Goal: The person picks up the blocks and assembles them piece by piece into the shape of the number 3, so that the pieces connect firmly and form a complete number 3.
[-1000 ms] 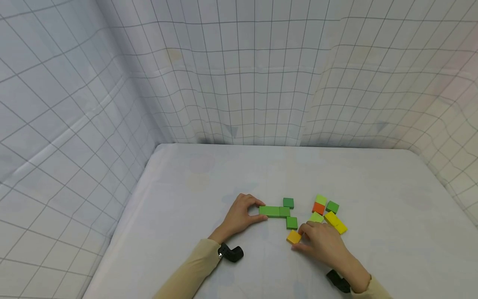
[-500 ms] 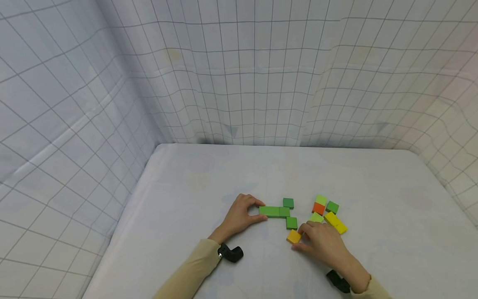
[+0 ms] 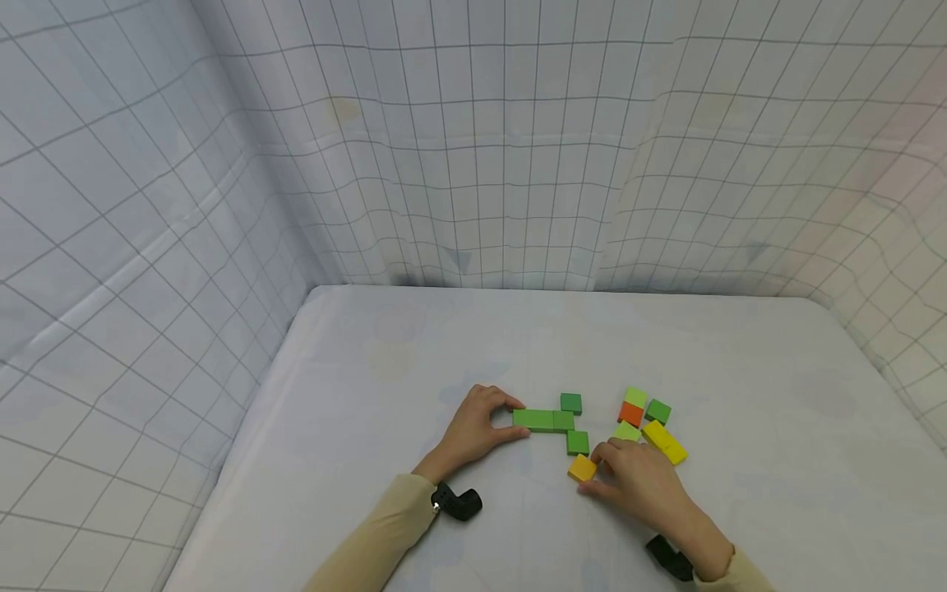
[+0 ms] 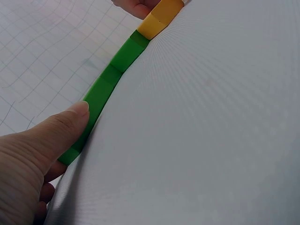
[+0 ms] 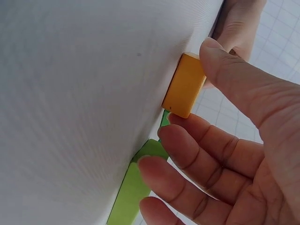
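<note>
My left hand (image 3: 473, 426) pinches the left end of a long green block (image 3: 533, 420) between thumb and fingers; its thumb (image 4: 77, 112) lies along the block's near side. A green square block (image 3: 564, 421) adjoins the right end of the long one. Two darker green square blocks sit at its corners, one behind (image 3: 571, 403) and one in front (image 3: 578, 442). Just in front of the latter, an orange-yellow block (image 5: 185, 86) lies turned at an angle. My right hand (image 3: 644, 483) pinches that block by its right side, thumb on one edge and forefinger on another.
Beyond my right hand lie a lime block (image 3: 635, 396), a red-orange block (image 3: 631, 413), a green block (image 3: 658, 411), another lime block (image 3: 627, 430) and yellow blocks (image 3: 664, 441) side by side. Gridded white curtains (image 3: 473, 164) enclose the white table (image 3: 385, 362) at the back and sides.
</note>
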The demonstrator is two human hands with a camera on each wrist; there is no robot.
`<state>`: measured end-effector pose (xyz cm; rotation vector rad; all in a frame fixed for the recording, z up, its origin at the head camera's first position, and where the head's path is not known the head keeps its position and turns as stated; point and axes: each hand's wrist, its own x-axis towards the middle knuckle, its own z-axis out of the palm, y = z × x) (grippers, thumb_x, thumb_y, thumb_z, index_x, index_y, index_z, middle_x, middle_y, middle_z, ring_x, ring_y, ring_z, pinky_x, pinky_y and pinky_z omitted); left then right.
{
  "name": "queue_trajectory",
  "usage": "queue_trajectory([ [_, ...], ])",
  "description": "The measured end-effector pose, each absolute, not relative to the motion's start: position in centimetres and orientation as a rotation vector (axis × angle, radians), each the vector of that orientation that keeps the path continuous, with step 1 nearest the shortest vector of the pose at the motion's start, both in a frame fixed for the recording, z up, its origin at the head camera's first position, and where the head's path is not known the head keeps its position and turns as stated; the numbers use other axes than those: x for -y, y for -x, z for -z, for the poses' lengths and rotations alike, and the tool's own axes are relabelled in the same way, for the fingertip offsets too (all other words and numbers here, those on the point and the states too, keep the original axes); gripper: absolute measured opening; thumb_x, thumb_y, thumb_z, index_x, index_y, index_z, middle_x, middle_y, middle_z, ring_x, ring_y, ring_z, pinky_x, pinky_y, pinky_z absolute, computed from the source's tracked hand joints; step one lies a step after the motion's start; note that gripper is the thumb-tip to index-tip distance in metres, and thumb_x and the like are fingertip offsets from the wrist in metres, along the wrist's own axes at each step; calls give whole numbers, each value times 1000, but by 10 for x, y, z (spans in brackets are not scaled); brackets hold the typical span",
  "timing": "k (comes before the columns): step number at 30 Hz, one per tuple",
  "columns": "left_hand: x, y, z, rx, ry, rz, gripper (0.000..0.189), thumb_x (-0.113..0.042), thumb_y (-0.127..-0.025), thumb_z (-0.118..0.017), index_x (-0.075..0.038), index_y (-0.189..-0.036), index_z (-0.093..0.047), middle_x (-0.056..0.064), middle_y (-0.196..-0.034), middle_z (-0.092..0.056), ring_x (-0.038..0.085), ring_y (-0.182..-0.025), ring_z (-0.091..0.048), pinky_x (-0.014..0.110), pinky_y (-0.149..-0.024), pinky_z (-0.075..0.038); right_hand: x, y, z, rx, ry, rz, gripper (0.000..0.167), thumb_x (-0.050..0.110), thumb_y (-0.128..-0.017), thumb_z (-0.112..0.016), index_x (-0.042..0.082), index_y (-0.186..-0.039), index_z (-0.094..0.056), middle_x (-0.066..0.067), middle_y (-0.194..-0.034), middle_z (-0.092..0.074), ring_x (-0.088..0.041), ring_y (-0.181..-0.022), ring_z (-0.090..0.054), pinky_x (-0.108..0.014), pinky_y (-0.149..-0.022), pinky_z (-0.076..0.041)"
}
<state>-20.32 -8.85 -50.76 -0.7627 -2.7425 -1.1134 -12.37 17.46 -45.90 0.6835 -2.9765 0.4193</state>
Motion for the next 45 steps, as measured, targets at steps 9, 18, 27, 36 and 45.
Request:
queue_trajectory([
  [9, 89, 204, 508, 2735, 772, 1106, 37, -43, -75, -78, -22, -105, -70, -12, -100, -61, 9, -95, -46, 31, -86, -39, -174, 124, 458, 2978, -688, -437, 35, 45, -69, -82, 17, -83, -66, 13, -69, -48, -6, -60, -40, -25, -58, -38],
  [18, 90, 205, 507, 2726, 776, 1113, 38, -44, -75, -78, -22, -105, -70, -12, -100, -60, 9, -94, -45, 31, -85, -39, -184, 127, 449, 3003, -707, -489, 35, 45, -68, -83, 19, -86, -68, 15, -72, -53, -2, -63, -44, -23, -57, -40],
  [27, 90, 206, 508, 2740, 769, 1101, 38, -43, -75, -78, -22, -105, -70, -12, -101, -60, 9, -94, -45, 30, -85, -39, -211, 140, 446, 2992, -823, -585, 34, 21, -67, -86, 17, -96, -68, 11, -85, -55, -6, -71, -50, -26, -60, -44],
  [36, 90, 205, 509, 2723, 779, 1108, 38, -44, -76, -78, -22, -106, -70, -12, -101, -60, 9, -94, -45, 30, -84, -40, -224, 144, 458, 2857, -930, -423, 53, 16, -66, -88, 13, -114, -66, 4, -99, -48, -8, -75, -44, -30, -65, -42],
  [45, 90, 204, 510, 2725, 777, 1116, 37, -44, -76, -77, -22, -106, -70, -12, -101, -60, 9, -94, -45, 30, -84, -40, -223, 144, 458, 2829, -929, -329, 47, 10, -65, -87, 13, -110, -71, 6, -92, -49, -7, -72, -44, -29, -63, -41],
])
